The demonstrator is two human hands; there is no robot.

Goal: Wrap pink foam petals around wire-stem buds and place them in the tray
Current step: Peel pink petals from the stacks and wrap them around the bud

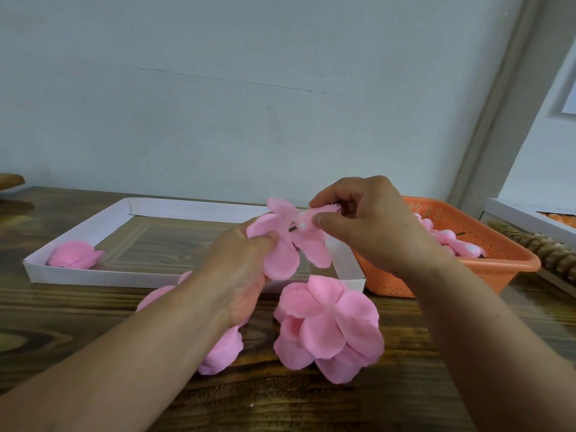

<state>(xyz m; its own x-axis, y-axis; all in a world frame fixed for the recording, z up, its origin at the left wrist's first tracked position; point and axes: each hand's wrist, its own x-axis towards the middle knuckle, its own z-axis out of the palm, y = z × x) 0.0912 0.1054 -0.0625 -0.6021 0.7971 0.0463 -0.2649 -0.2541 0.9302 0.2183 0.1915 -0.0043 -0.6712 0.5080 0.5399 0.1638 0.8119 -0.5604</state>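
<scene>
My left hand (240,269) pinches a pink foam petal piece (285,254) held above the table. Against it, my right hand (367,226) grips a pink wire-stem bud (314,218), its dark wire poking through the petal's middle. A stack of loose pink petals (330,328) lies on the wooden table below my hands. More petals (223,350) lie partly hidden under my left forearm. A white cardboard tray (78,277) stands behind, with one finished pink flower (74,254) in its left corner.
An orange perforated basket (486,269) at the right holds several pink buds (458,244). A white box edge (530,219) and a brown ridged object (548,254) sit at the far right. A pale wall rises behind the table.
</scene>
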